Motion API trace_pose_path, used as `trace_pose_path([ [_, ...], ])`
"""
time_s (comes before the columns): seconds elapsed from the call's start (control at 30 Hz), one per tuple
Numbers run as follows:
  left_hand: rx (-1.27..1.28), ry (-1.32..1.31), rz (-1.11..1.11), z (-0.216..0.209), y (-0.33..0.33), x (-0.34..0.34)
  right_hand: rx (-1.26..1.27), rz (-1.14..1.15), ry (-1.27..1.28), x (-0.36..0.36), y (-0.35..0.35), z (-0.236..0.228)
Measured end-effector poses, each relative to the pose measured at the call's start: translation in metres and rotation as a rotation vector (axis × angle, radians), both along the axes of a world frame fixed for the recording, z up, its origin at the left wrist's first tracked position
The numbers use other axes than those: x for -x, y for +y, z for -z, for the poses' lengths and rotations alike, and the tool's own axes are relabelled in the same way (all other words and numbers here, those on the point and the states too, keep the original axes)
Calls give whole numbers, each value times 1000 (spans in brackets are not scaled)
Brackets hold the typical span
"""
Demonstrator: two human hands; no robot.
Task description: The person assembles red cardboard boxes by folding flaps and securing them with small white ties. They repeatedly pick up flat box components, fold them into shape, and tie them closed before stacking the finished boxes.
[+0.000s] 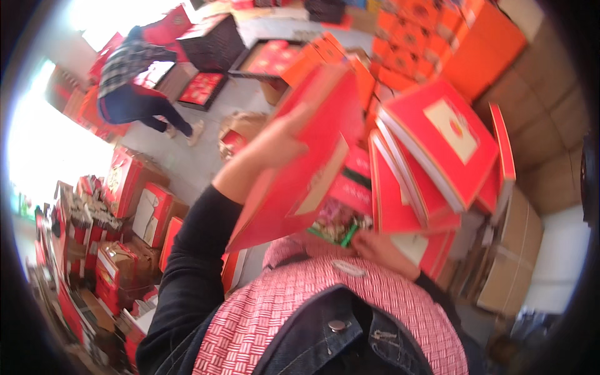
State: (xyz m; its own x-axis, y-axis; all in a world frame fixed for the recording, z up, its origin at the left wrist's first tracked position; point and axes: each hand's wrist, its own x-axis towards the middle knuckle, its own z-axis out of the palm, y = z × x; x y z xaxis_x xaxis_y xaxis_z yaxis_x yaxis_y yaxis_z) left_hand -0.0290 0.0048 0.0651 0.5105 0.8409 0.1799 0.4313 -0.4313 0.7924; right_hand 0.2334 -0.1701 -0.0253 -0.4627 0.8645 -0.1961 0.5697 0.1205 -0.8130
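A stack of red gift boxes point(437, 150) leans at three o'clock of the tilted red lid point(300, 162), which the left hand point(275, 147) grips by its upper edge, while the right hand point(381, 247), at five o'clock, shows fingers I cannot tell

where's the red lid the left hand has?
Head view, centre: the red box lid is tilted up in the left hand, just left of the leaning stack of red boxes, above the open box.

A bending person point(134, 87), stacked orange cartons point(431, 44), and seemingly brown cardboard boxes point(550, 125) behind
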Motion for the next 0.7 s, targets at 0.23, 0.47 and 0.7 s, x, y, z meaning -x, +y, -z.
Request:
trace_pose_path([
  [0.23, 451, -401, -262, 64, -18, -38, -197, 457, 432, -2, 75, -56],
  [0.47, 328, -130, -258, 99, -16, -67, -138, 486, 473, 15, 151, -17],
  [0.7, 420, -374, -285, 97, -22, -80, -174, 570, 585, 32, 143, 22],
])
